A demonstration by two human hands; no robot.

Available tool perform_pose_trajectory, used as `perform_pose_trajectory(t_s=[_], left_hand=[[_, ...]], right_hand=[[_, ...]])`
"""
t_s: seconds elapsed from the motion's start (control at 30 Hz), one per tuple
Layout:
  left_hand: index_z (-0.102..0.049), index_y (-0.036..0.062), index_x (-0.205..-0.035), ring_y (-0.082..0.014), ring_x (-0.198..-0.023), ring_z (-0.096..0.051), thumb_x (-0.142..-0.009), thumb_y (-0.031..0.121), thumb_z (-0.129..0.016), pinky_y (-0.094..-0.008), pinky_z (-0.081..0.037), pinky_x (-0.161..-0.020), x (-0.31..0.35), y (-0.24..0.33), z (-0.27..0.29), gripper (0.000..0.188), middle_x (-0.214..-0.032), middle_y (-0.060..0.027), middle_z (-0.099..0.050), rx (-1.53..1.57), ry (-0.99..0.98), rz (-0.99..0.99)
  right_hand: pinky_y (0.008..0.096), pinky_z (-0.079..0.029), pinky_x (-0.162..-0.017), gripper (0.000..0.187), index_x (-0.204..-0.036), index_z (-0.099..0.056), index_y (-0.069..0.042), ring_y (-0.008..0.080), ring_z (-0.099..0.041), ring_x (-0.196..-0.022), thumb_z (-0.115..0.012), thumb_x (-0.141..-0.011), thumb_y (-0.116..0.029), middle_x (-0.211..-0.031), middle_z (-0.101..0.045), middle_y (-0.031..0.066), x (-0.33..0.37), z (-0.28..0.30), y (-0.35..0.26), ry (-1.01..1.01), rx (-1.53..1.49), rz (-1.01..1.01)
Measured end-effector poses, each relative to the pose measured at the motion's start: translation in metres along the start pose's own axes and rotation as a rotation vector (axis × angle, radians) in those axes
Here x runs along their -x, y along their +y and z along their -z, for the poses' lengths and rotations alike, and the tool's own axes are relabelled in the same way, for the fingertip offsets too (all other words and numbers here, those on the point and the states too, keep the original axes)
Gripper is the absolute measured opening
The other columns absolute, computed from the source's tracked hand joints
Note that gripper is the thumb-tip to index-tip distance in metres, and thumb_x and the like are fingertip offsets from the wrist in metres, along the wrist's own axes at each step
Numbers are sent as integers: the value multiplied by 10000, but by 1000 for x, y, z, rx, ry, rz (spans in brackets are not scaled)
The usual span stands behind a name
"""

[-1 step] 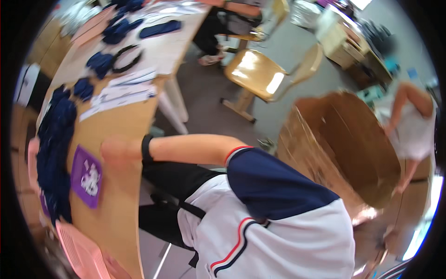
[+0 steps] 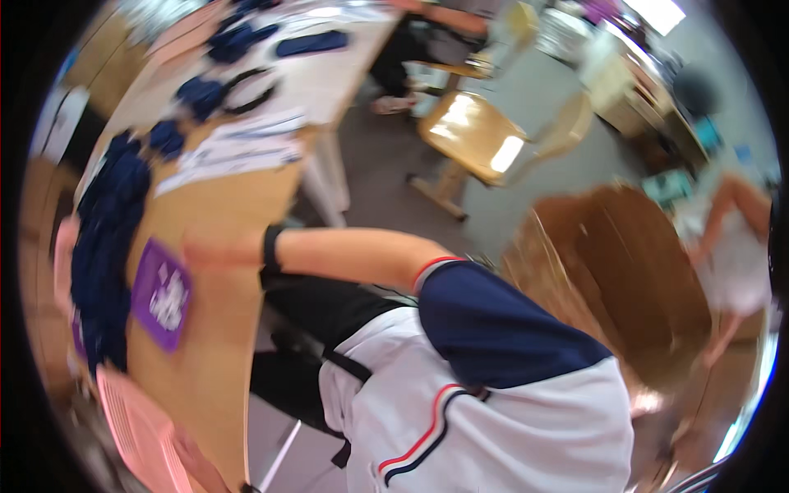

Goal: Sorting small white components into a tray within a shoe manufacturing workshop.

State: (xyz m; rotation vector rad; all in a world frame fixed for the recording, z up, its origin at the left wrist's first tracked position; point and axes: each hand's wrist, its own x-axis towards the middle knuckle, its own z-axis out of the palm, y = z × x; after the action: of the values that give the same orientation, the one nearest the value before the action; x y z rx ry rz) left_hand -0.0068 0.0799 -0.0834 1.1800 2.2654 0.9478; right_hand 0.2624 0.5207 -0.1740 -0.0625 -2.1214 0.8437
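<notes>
My right hand [image 2: 207, 249], with a black band at its wrist, hovers over or rests on the wooden table [image 2: 218, 329], close to a purple tray [image 2: 146, 283]. Motion smears its fingers, so their pose cannot be made out. Small white pieces [image 2: 168, 304] lie heaped in the tray. At the lower left, my left hand [image 2: 193, 462] is beside the side of a pink slatted basket [image 2: 131, 419] and seems to touch it; its fingers are mostly hidden. Behind the tray stretches a long pile of dark navy cloth pieces [image 2: 107, 255].
White printed sheets [image 2: 238, 152], a black ring [image 2: 249, 90] and more navy cloth [image 2: 312, 43] lie farther along the table. A yellow chair [image 2: 468, 135] and a large open cardboard box [image 2: 633, 279] stand to the right. One person [image 2: 731, 246] bends beside the box; another sits beyond the table.
The view has shifted a little, so the table and chair sit farther right in the picture. My right hand stays near the purple tray, more blurred now. Nothing was visibly picked up.
</notes>
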Motion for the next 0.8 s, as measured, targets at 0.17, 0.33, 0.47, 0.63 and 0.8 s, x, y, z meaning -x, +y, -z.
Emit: perform_pose_trajectory(t_s=[0.17, 0.33, 0.47, 0.63, 0.8], left_hand=[[-637, 6, -1216, -175, -1155, -570, -1033, 244, -538, -309, -426, -1016, -47, 132, -28, 315, -1178, -67, -635, 27, 275, -80], [-613, 40, -1220, -144, -1072, -618, -1050, 243, -513, -303, -464, -969, -144, 68, -57, 283, -1178, -58, -683, 319, 390, -48], [-610, 59, -1207, -131, -1010, -635, -1052, 226, -495, -283, -480, -885, -171, 34, -85, 255, -1174, -46, -687, 472, 354, 99], [-624, 49, -1145, -106, -940, -626, -1032, 157, -511, -259, -479, -838, -180, 43, -85, 193, -1070, -28, -693, 630, 286, 144], [-628, 87, -1107, -94, -920, -605, -1039, 197, -514, -251, -468, -820, -180, 28, -81, 172, -1096, -16, -684, 706, 233, 68]], right_hand=[[334, -542, -821, 217, -1026, -709, -13, 168, -669, -901, -559, -1000, -167, -968, -725, 89, -136, 27, -39, 90, -281, -73], [271, -514, -794, 277, -1060, -710, 1, 117, -640, -842, -532, -1043, -209, -933, -716, 57, -173, 17, -13, 71, -590, -303], [298, -504, -764, 320, -1080, -688, 20, 137, -627, -809, -500, -1062, -239, -908, -702, 88, -147, -28, 45, 111, -715, -483], [287, -469, -732, 340, -1061, -673, 15, 143, -590, -761, -485, -1074, -268, -826, -653, 76, -134, -34, 59, 101, -848, -670], [270, -444, -714, 335, -1050, -674, 5, 127, -564, -745, -485, -1075, -270, -807, -637, 59, -140, -35, 60, 39, -780, -742]])
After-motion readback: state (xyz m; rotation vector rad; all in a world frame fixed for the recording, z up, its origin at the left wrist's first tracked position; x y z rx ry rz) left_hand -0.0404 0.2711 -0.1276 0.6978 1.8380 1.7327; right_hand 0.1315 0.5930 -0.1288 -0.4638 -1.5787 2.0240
